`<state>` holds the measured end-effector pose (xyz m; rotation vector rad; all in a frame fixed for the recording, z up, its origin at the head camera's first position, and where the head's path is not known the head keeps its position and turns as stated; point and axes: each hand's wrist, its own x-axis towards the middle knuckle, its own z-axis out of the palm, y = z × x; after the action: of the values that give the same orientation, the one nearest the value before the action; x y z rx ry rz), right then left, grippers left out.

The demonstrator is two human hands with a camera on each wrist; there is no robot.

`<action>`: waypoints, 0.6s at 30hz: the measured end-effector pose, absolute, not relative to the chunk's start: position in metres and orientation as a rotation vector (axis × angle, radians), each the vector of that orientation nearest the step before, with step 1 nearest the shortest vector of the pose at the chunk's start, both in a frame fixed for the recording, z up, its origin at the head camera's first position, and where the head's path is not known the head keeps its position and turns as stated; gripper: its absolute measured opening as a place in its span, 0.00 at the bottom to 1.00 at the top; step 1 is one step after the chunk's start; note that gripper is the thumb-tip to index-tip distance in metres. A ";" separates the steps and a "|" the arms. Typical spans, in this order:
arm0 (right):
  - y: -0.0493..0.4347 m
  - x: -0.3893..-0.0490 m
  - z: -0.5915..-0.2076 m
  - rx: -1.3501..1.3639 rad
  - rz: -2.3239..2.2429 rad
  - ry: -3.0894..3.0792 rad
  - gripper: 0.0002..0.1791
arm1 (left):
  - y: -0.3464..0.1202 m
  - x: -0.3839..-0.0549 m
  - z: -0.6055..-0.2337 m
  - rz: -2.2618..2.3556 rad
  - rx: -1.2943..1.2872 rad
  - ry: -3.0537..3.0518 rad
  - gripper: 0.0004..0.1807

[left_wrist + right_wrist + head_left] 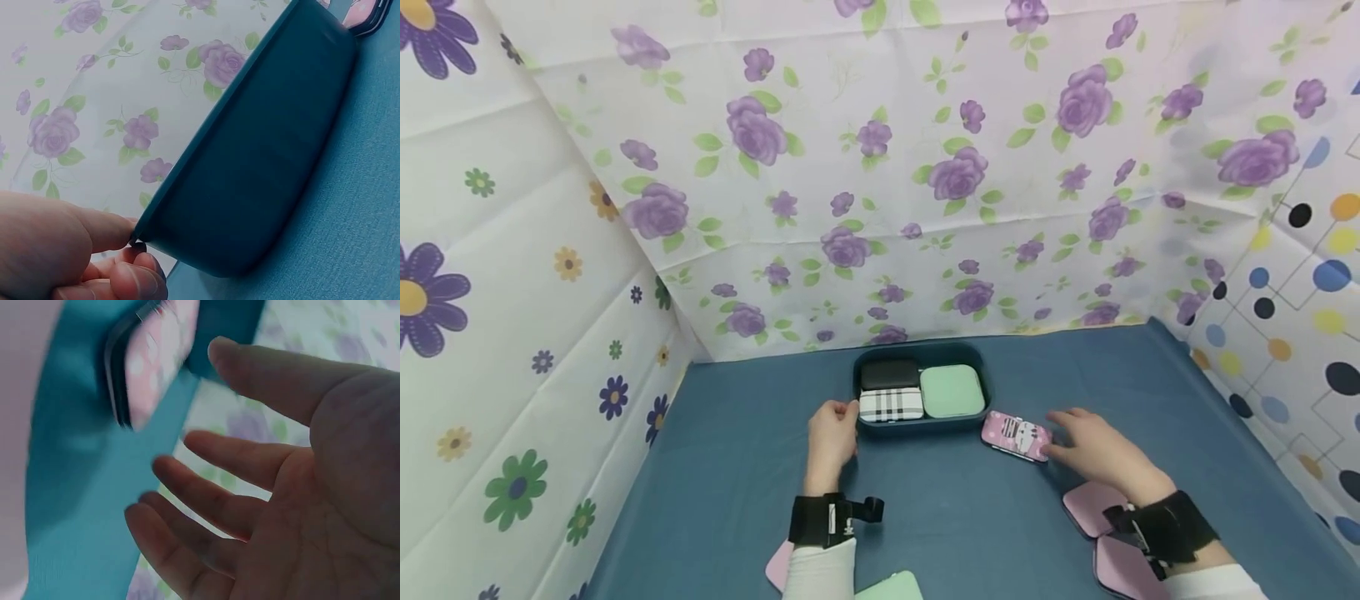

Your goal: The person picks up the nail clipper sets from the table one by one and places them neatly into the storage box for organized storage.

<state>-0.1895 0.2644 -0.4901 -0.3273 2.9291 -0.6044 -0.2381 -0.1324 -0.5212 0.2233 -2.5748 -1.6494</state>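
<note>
A dark teal bin [895, 428] sits near the back wall, holding a black case [889, 374], a black-and-white plaid case [891, 405] and a mint green square case [952, 391]. At its left end my left hand [832, 433] pinches the rim; the left wrist view shows thumb and fingers at the rim's corner [139, 232]. A pink case with a cartoon print [1017, 436] lies by the bin's front right corner. My right hand [1099, 450] is just right of this case, fingers spread and loosely bent, palm bare in the right wrist view.
Two pink cases [1093, 505] [1126, 567] lie under and beside the right wrist. Near the front edge, another pink case [779, 565] and a mint green case [891, 587] are partly hidden by the left sleeve. Flowered sheets [880, 183] rise behind the blue cloth [737, 450].
</note>
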 end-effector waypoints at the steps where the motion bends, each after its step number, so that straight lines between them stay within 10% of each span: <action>1: 0.260 -0.190 -0.491 -0.358 -0.563 2.938 0.36 | -0.133 -0.238 -0.521 -1.647 0.224 -2.575 0.16; 18: 0.211 -0.208 -0.510 -0.393 -0.206 3.033 0.35 | -0.136 -0.240 -0.522 -1.648 0.219 -2.588 0.16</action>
<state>-0.2081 0.2105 -0.5103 -0.3931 3.0332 -0.2057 -0.2398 -0.1359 -0.5220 0.2185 -2.5884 -1.6476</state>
